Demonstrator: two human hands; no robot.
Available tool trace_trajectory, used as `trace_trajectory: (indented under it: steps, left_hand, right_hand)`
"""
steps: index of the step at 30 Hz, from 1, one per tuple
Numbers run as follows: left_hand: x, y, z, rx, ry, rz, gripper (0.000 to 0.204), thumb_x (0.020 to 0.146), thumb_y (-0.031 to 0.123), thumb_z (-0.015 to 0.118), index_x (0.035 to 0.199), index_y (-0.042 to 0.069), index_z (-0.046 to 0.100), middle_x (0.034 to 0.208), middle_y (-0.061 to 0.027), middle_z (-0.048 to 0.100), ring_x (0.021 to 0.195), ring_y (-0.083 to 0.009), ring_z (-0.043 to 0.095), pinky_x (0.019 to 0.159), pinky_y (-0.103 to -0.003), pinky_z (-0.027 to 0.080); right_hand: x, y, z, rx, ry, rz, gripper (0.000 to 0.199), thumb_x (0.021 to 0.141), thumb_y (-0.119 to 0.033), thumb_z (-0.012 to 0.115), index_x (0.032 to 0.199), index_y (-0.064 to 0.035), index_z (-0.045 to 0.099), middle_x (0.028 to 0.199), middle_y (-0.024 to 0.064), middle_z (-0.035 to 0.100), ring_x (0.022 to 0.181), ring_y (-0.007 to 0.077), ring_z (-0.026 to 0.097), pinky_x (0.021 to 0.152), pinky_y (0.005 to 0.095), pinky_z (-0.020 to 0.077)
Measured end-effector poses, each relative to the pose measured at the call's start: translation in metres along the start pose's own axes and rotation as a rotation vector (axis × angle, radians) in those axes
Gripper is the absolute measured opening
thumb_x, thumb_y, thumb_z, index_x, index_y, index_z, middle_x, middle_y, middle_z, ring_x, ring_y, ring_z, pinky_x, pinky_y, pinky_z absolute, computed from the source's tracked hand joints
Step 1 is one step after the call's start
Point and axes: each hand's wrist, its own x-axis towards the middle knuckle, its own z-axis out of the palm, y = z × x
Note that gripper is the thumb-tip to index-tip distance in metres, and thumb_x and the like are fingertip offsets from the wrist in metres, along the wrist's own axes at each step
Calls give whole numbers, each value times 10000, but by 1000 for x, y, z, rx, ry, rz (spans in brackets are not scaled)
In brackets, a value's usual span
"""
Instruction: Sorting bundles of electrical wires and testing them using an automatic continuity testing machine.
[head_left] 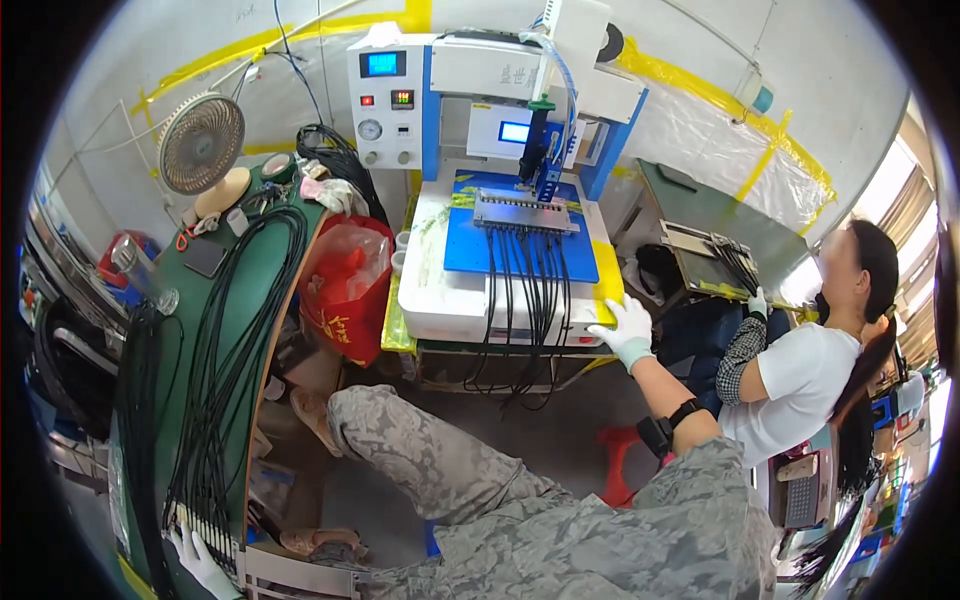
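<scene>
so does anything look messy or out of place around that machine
Mainly the black cables: they spill off the blue plate and dangle loose over the machine's front edge. The right hand rests on that corner.

Single head-worn fisheye view, looking steeply down and forward from the wearer's own head. Blue-and-white machine point(510, 190) ahead at 12 o'clock, at arm's reach; green side table point(235, 330) curving down toward 8 o'clock; own legs filling 6 o'clock (closest of all). Straight edges bent near the dark circular rim. No second view supplied, hence no overlap.
</scene>
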Motion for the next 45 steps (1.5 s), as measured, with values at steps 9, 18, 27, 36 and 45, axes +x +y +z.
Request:
trace_trajectory:
  steps: [9,18,27,36,45]
  left_hand:
    - [5,-80,16,92,-17,-31,363,985,175,507,1296,3,578,1459,-252,399,1350,-364,382,1125,-403,275]
    - [3,-78,11,140,25,-68,351,971,175,534,1277,18,601,1454,-254,408,1326,-376,406,1097,-424,296]
    - [-12,-34,10,81,62,-149,332,956,160,551,1252,28,624,1439,-220,434,1297,-346,405,1098,-404,286]
    - [-5,16,-6,308,-16,79,365,1015,232,417,1313,91,573,1366,-208,522,1186,-445,506,1081,-514,328]
    - [16,-24,-3,438,-112,587,457,1023,365,361,1310,18,435,1365,-242,512,1210,-471,493,1077,-568,295]
  right_hand:
    - [45,-99,-41,925,-29,-2,549,883,-246,652,1394,-113,500,741,63,642,609,114,574,595,268,462]
    - [98,-210,-37,1260,-507,6,419,908,-256,629,1297,-103,600,784,28,673,573,79,551,535,230,446]
    - [151,-358,2,942,-518,-453,366,869,-308,653,1140,-63,677,978,95,701,834,185,663,714,295,527]
    - [255,-511,92,488,-93,-411,500,845,-375,581,1293,-156,541,1105,192,641,1070,369,602,929,451,490]
    - [201,-386,40,928,-93,-486,242,862,-262,625,1042,-108,672,971,106,689,902,251,663,802,369,521]
